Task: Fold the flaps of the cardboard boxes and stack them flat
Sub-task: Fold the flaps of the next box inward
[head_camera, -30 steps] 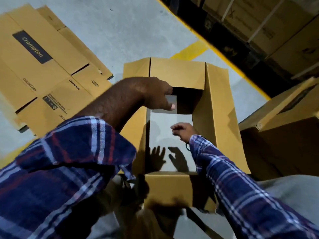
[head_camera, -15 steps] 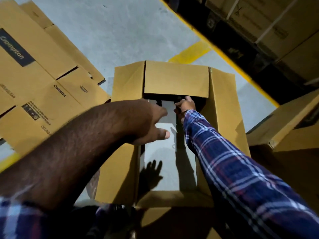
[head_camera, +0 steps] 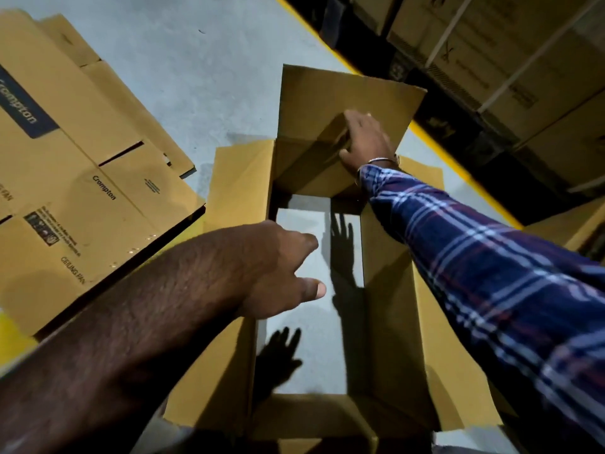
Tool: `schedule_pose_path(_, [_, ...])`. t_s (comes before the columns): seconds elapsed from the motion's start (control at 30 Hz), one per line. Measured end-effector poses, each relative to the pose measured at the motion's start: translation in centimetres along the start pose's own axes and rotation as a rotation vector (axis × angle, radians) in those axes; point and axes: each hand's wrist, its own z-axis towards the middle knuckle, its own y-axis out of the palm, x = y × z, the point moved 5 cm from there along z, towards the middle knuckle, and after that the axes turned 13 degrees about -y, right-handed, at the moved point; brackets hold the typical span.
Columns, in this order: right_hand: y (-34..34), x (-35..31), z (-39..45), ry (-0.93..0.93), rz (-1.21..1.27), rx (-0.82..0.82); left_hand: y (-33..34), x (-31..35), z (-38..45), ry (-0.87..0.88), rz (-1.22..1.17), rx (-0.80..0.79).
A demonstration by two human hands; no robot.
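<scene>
The right hand, fingers straight, now presses the far inner flap at upper centre of the frame, having reached deeper in than 0.5 s ago. The left hand hovers over the opening, fingers loosely spread, holding nothing. The open box stands mid-frame on the floor; 1 flattened stack lies at left. Flattening looks barely begun.

Grey concrete floor with yellow line; open cardboard box beside flattened boxes stack
</scene>
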Motion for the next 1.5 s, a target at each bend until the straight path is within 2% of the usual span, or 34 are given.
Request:
schedule_pose_path(0.13, [4.0,1.0,1.8,0.070,0.018,-0.241,0.2,-0.5,0.5,-0.012,-0.030,-0.014])
schedule_pose_path(0.2, [5.8,1.1,2.0,0.102,0.020,-0.295,0.4,-0.8,0.4,-0.013,-0.044,-0.025])
schedule_pose_path(0.37, [8.3,1.1,3.1,0.133,0.048,-0.224,0.6,-1.6,0.4,-0.032,-0.032,-0.023])
schedule_pose_path(0.53, [9.0,1.7,3.8,0.131,0.110,-0.032,0.8,-1.9,0.3,-0.028,-0.019,-0.027])
schedule_pose_path(0.63, [9.2,1.7,3.7,0.110,0.083,-0.108,1.0,-2.3,0.6,-0.037,-0.009,-0.035])
schedule_pose_path(0.73, [8.8,1.7,2.0,0.012,0.049,-0.179,0.8,-2.7,0.3,-0.034,0.002,-0.022])
schedule_pose_path(0.9, [8.8,-0.7,-5.7,-0.062,0.147,-0.180,-0.5,-2.3,-0.9,-0.037,-0.031,-0.005])
schedule_pose_path(1.03, [8.9,-4.8,-15.7,0.046,0.551,-0.285,-1.2,-1.2,-1.1,-0.034,0.011,0.019])
schedule_pose_path(1.13, [10.0,-8.4,-23.5,0.125,0.695,-0.333,-1.3,-0.9,-1.3,-0.034,0.015,0.031])
schedule_pose_path(1.2, [12.0,-11.0,-28.2,0.145,0.770,-0.451,-1.4,-1.2,-1.5,-0.035,-0.002,0.049])
schedule_pose_path(1.3, [12.9,-14.7,-34.0,0.114,0.710,-0.713,-1.5,-2.0,-2.4,-0.028,-0.037,0.093])
schedule_pose_path(1.33, [12.5,-15.8,-35.3,0.095,0.702,-0.750,-1.5,-2.3,-2.6,-0.028,-0.047,0.105])
schedule_pose_path(1.4, [11.9,-17.9,-36.9,0.045,0.693,-0.767,-1.3,-2.5,-3.2,-0.030,-0.062,0.121])
schedule_pose_path(1.5, [12.3,-20.3,-37.8,-0.004,0.419,-0.734,-1.2,-2.7,-3.9,-0.031,-0.074,0.141])
